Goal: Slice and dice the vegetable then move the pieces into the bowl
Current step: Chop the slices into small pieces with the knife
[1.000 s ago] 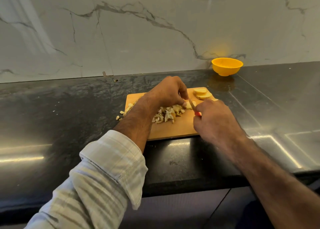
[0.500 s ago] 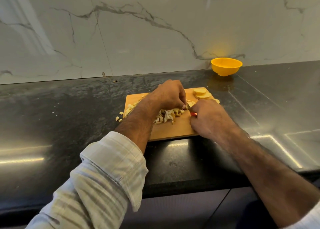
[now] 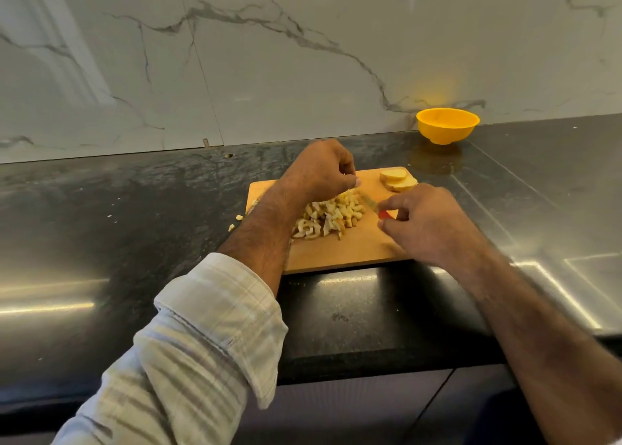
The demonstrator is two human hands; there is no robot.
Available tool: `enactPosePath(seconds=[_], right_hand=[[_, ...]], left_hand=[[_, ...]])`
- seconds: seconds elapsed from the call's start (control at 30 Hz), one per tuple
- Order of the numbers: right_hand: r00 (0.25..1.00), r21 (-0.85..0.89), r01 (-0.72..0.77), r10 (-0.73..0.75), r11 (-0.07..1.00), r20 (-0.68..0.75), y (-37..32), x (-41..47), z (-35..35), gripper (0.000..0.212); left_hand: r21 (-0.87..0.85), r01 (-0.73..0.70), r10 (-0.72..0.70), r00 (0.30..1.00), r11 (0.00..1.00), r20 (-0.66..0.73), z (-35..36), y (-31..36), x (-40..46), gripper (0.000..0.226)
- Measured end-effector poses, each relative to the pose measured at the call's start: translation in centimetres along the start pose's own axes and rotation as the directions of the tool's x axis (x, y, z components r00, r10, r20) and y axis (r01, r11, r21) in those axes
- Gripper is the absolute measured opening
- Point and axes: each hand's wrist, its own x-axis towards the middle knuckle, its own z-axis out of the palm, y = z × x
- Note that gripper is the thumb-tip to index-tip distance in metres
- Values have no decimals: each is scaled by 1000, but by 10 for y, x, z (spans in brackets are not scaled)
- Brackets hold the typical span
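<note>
A wooden cutting board (image 3: 353, 252) lies on the black counter. On it sits a pile of pale diced vegetable pieces (image 3: 333, 217). Two round slices (image 3: 399, 180) rest at its far right corner. My left hand (image 3: 323, 172) hovers just above the far side of the pile, its fingers curled with the tips together; nothing shows in it. My right hand (image 3: 427, 222) holds the red handle of a small knife (image 3: 382, 213), whose blade points left towards the pile. The yellow bowl (image 3: 447, 125) stands by the wall, beyond the board to the right.
A few stray diced bits (image 3: 235, 222) lie on the dark counter (image 3: 134, 226) left of the board. A marble wall backs the counter. The counter's front edge runs just below the board.
My left hand has lifted off the pile and drawn back towards the wall. My right hand has shifted right and its grip on the knife has loosened.
</note>
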Motion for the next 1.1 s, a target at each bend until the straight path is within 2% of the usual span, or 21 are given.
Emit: enactPosePath(seconds=[0.1, 0.2, 0.27, 0.33, 0.43, 0.53, 0.6, 0.7, 0.77, 0.87, 1.0, 1.1], right_hand=[[999, -74, -39, 38, 996, -4, 8, 11, -1, 39], [998, -17, -26, 27, 1000, 62, 8, 10, -3, 38], [1000, -45, 12, -12, 999, 12, 5, 5, -5, 40], [998, -138, 55, -61, 989, -34, 3, -1, -7, 44], [996, -195, 80, -85, 978, -17, 0, -8, -8, 48], [997, -191, 70, -73, 979, -5, 1, -10, -13, 37], [998, -174, 51, -55, 983, -16, 5, -12, -20, 25], [993, -141, 30, -46, 990, -110, 9, -17, -30, 16], [989, -138, -5, -15, 990, -146, 8, -18, -28, 22], [996, -201, -59, 44, 978, -82, 0, -18, -15, 36], [1000, -139, -4, 6, 990, 8, -12, -18, -3, 34], [998, -94, 8, -14, 996, -60, -7, -7, -8, 38]], left_hand=[[32, -19, 20, 999, 999, -30, 0, -2, 2, 14], [53, -37, 39, 999, 998, -38, 2, 1, 2, 15], [49, -44, 46, 998, 998, -36, 6, 4, 2, 19], [62, -43, 43, 999, 997, -2, 11, 7, 2, 24], [116, -32, 25, 997, 993, 67, 20, 12, 5, 25], [137, -15, 5, 998, 990, 70, 22, 12, 6, 19], [141, 0, -5, 999, 990, 37, 18, 7, 5, 14], [150, 13, 2, 994, 989, -105, 8, -3, 5, 17], [133, 26, -1, 983, 991, -185, 4, -5, 4, 20], [124, 9, 15, 981, 992, -195, 4, -3, 4, 23], [139, 1, 27, 980, 990, -197, 5, -4, 4, 25], [147, 7, 30, 968, 989, -248, 2, -6, 6, 27]])
